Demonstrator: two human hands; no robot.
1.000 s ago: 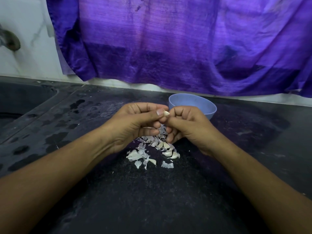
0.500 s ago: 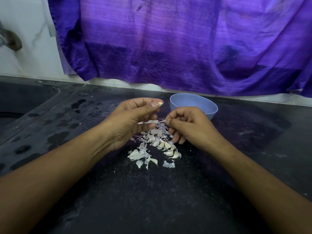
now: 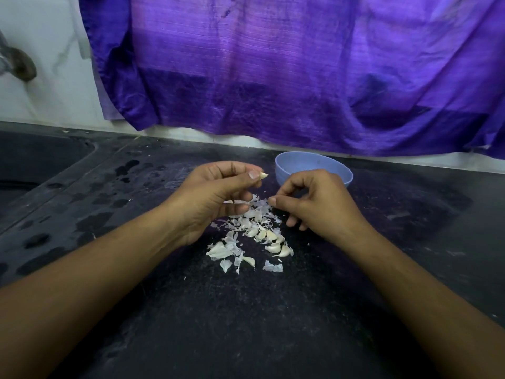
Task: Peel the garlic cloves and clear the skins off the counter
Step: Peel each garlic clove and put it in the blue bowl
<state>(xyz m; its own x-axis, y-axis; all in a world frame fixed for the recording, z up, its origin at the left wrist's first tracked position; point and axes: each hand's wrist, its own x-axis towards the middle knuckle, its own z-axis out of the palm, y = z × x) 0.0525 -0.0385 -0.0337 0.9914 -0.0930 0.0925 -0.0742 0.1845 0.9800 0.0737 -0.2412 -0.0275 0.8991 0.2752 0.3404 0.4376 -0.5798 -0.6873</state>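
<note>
Pale and slick, the garlic clove [image 3: 263, 175] pinched by the left hand [image 3: 216, 195] could slip into the skins [image 3: 246, 228] heaped on the bench [image 3: 246, 324] and get lost, while the curled right hand [image 3: 314, 203], scrap or nothing unclear, hovers near the bowl [image 3: 314, 165].

Skins [image 3: 232, 248] and cloves [image 3: 273, 240] lay heaped on the counter [image 3: 246, 324], between the left hand [image 3: 213, 192] (a clove [image 3: 263, 175] in it) and the right hand [image 3: 314, 203]. The bowl [image 3: 314, 166] stood behind the right hand. The sink [image 3: 32, 165] lay far left, the cloth [image 3: 273, 72] behind all.
</note>
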